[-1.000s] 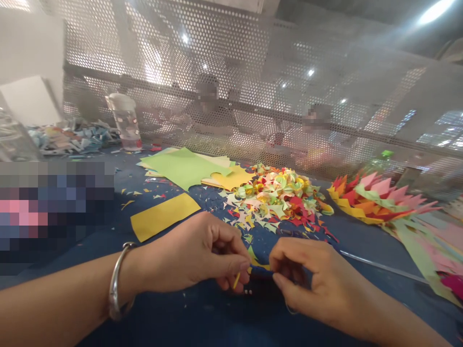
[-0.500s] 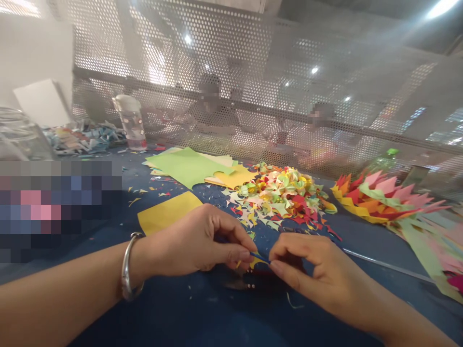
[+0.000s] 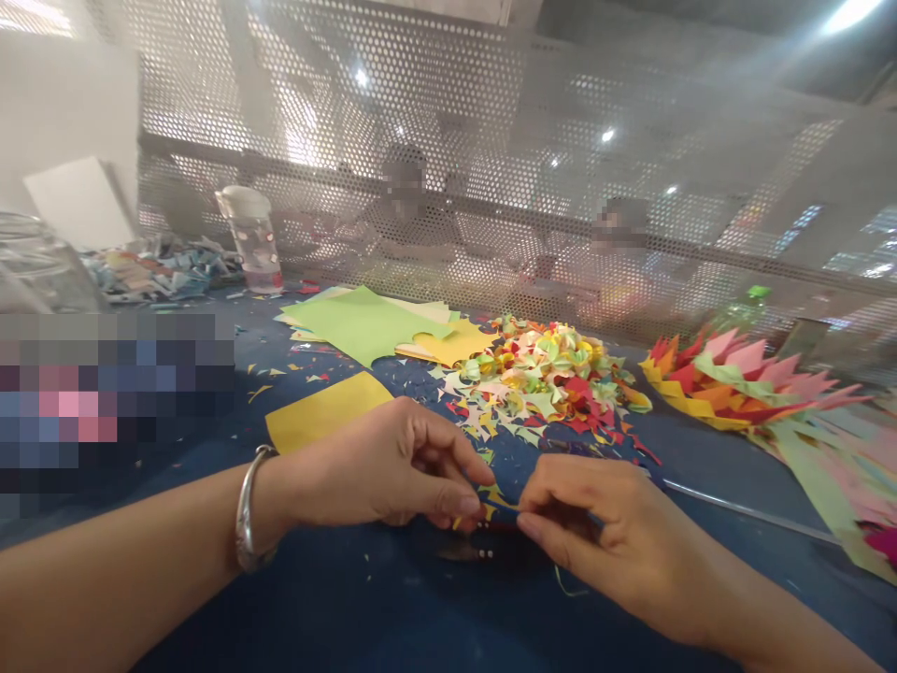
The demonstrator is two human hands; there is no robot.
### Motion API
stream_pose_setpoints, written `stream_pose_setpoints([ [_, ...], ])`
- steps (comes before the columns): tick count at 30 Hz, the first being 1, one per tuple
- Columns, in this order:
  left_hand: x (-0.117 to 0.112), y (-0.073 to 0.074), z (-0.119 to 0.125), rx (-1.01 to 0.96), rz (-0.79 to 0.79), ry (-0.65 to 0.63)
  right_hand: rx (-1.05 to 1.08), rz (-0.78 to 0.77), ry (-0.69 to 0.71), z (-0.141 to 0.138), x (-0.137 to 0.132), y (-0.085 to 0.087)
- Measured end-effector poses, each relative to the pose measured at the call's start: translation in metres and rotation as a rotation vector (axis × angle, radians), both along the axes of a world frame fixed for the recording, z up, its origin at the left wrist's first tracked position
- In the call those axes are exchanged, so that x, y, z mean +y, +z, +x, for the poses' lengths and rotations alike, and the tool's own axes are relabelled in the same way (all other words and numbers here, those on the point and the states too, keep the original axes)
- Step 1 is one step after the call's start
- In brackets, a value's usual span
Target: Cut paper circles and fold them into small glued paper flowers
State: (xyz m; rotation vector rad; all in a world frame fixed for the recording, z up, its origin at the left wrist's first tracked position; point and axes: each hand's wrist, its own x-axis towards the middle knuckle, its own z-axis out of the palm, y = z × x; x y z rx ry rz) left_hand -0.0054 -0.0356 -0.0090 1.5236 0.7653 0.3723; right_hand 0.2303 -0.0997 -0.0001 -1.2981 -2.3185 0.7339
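My left hand (image 3: 392, 467), with a silver bangle at the wrist, is closed in a pinch at the middle of the table. Facing it, my right hand (image 3: 609, 528) pinches with thumb and fingertips. A thin blue strip (image 3: 503, 508) spans the small gap between the fingertips of both hands. Small yellow paper scraps show around the left fingers and behind the strip. Just below the fingertips is a dark shiny object (image 3: 462, 551) with small white dots; its kind is unclear. Partly covered by my left hand lies a yellow paper sheet (image 3: 326, 411).
Beyond my hands is a heap of colourful paper cuttings (image 3: 561, 374), beside stacked green and yellow sheets (image 3: 364, 322). Folded spiky paper (image 3: 743, 383) stands at right. A bottle (image 3: 252, 238) and a jar (image 3: 42, 266) stand at left. A perforated metal screen (image 3: 448, 112) rises behind.
The blue strip between my fingertips looks slacker and a bit lower. My left fingers have parted slightly from their earlier pinch; the rest stays in place.
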Motion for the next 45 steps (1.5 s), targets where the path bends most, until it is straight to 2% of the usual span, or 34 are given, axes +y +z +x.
stream_pose_setpoints([
  [10, 0.002, 0.004, 0.000, -0.074, 0.022, -0.072, -0.021, 0.034, 0.010, -0.001, 0.000, 0.000],
  [16, 0.002, -0.002, 0.001, -0.033, -0.001, -0.041, -0.030, 0.027, 0.019, 0.000, -0.001, 0.000],
  [35, 0.005, -0.006, 0.002, -0.068, -0.083, -0.055, -0.049, 0.072, 0.045, -0.001, 0.000, -0.002],
  [45, 0.006, -0.008, 0.003, -0.063, -0.085, -0.026, -0.015, -0.009, 0.001, -0.001, 0.002, -0.003],
])
